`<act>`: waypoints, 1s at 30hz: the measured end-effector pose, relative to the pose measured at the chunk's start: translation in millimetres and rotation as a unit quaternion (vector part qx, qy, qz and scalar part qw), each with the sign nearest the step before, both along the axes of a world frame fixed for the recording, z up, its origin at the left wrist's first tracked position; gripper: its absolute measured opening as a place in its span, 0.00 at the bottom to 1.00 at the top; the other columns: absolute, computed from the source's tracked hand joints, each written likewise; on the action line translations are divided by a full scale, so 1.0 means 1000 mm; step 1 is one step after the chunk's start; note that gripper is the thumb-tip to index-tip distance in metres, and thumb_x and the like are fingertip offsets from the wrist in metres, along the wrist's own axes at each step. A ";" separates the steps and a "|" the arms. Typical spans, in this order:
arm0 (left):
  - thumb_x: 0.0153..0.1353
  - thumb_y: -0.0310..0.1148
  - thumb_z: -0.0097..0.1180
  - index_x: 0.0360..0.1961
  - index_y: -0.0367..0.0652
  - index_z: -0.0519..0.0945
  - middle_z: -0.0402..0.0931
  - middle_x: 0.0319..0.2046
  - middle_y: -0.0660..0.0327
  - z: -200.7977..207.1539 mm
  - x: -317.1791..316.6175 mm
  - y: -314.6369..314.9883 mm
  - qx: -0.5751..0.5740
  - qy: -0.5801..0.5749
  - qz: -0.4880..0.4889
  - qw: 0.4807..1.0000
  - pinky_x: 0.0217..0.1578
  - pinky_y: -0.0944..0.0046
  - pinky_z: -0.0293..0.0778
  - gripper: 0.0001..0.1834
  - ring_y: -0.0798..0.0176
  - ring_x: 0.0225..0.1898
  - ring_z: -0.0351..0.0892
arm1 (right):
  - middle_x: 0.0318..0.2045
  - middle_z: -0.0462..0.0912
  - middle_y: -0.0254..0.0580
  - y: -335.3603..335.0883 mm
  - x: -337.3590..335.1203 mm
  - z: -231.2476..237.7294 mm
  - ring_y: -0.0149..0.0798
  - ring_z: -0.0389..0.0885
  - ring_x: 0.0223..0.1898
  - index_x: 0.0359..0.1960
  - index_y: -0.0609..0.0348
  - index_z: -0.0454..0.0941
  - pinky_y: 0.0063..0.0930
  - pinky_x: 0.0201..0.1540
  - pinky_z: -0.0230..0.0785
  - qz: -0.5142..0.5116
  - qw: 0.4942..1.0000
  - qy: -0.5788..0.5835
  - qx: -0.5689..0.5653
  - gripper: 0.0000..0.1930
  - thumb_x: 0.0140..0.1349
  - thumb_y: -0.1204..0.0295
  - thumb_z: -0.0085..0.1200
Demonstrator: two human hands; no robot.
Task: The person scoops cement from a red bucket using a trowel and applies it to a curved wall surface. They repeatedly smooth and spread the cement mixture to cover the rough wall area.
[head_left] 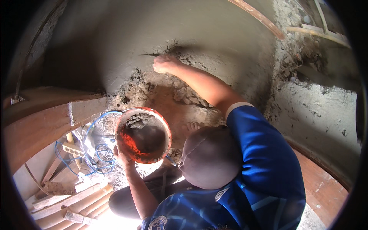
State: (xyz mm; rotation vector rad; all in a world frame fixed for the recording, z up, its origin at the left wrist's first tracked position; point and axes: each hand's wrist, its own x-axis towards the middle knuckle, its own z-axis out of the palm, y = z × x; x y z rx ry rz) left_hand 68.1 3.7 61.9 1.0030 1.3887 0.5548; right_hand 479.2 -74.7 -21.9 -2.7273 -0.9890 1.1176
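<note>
My right hand (165,63) is closed in a fist against the grey plastered wall (126,34). It grips what looks like a trowel (148,55), of which only a thin dark edge shows; its handle is hidden by the fingers. Rough, crumbly mortar (170,46) clings around that spot. At the lower left, my left hand (122,156) grasps the side of an orange-red bucket (167,128) tilted so its mouth faces me. Lumps of grey mortar (138,122) lie inside the bucket, whose rim is crusted with dried mix.
My bent knee (211,157) in dark trousers rises beside the bucket. A wooden board (42,119) runs along the left. Below it lie a power strip (73,149), looped blue cable (103,153) and several poles (84,207). Broken masonry (293,57) and a plank (260,17) are at right.
</note>
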 end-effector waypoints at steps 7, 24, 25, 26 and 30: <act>0.62 0.41 0.54 0.31 0.41 0.74 0.71 0.27 0.65 0.006 0.000 -0.003 -0.010 0.002 -0.002 1.000 0.28 0.66 0.67 0.13 0.68 0.29 0.69 | 0.32 0.80 0.47 -0.027 0.042 0.035 0.41 0.79 0.36 0.34 0.62 0.79 0.34 0.37 0.75 -0.089 0.994 -0.034 0.046 0.15 0.57 0.70 0.39; 0.64 0.40 0.51 0.39 0.38 0.73 0.76 0.36 0.59 0.008 0.005 -0.009 -0.010 -0.031 -0.031 0.999 0.37 0.61 0.72 0.15 0.63 0.35 0.75 | 0.40 0.83 0.45 -0.096 0.058 0.000 0.45 0.81 0.42 0.31 0.54 0.83 0.36 0.43 0.74 -0.214 0.968 -0.104 0.079 0.15 0.54 0.68 0.41; 0.64 0.41 0.51 0.39 0.38 0.73 0.76 0.36 0.59 0.008 0.004 -0.008 0.005 -0.033 -0.035 0.999 0.37 0.61 0.72 0.15 0.63 0.35 0.74 | 0.40 0.82 0.46 -0.110 0.067 -0.017 0.48 0.80 0.43 0.33 0.56 0.82 0.36 0.44 0.74 -0.219 0.962 -0.146 0.076 0.16 0.55 0.67 0.40; 0.64 0.41 0.51 0.39 0.37 0.73 0.76 0.37 0.58 0.009 0.005 -0.008 0.001 -0.028 -0.036 0.999 0.37 0.60 0.72 0.15 0.62 0.35 0.74 | 0.43 0.81 0.47 -0.136 0.074 -0.029 0.48 0.78 0.47 0.36 0.56 0.81 0.35 0.48 0.72 -0.236 0.955 -0.158 0.081 0.17 0.55 0.67 0.39; 0.63 0.41 0.52 0.41 0.35 0.74 0.75 0.37 0.57 0.004 -0.007 0.000 -0.007 -0.017 -0.019 1.000 0.37 0.60 0.73 0.17 0.61 0.36 0.75 | 0.47 0.79 0.45 -0.249 0.043 -0.033 0.48 0.75 0.50 0.35 0.57 0.81 0.39 0.52 0.68 -0.147 0.959 -0.242 -0.005 0.16 0.58 0.66 0.40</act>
